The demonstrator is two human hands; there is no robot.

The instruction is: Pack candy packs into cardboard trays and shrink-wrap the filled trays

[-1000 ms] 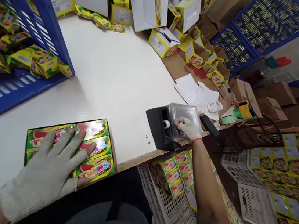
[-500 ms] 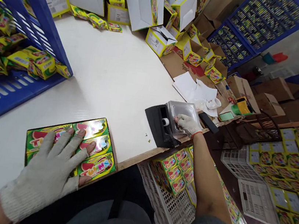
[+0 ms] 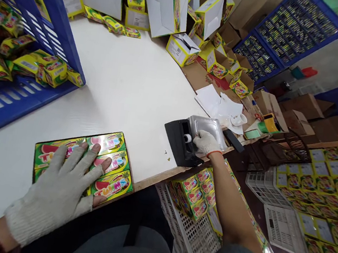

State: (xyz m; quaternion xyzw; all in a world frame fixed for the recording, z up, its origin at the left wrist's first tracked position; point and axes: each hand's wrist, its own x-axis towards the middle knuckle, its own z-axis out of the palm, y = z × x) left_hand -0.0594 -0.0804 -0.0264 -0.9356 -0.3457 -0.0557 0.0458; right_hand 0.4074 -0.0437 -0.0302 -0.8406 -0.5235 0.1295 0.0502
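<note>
Steadying appears to be the left hand's part in the step at hand: the flat block of fruit-print boxes (image 3: 118, 186) is covered by the left hand (image 3: 53, 190), gloved with bare fingertips, its fingers spread across the upper faces. The block is set at the near edge of the white table (image 3: 124, 86), with its printed faces turned up. The left grip is open, with nothing enclosed by it.

Beyond the block, the right hand (image 3: 207, 143) is stretched out over a clear tray (image 3: 214, 127), just beside the black dispenser (image 3: 173, 137), in which a white roll (image 3: 188, 138) is seated. The right fingers are bent inward near the roll; whether anything is pinched between them cannot be told, as the fingertips are small and partly hidden. The step in hand is judged to be a reach at the dispenser while the block is braced.

For the next move, a sure fingertip hold at the dispenser would be called for, along with a level, light left palm so that the rows are not pushed apart or over the table edge. Farther left, loose small packs (image 3: 27, 62) are held in the blue basket (image 3: 69, 45), well clear of the right hand.
</note>
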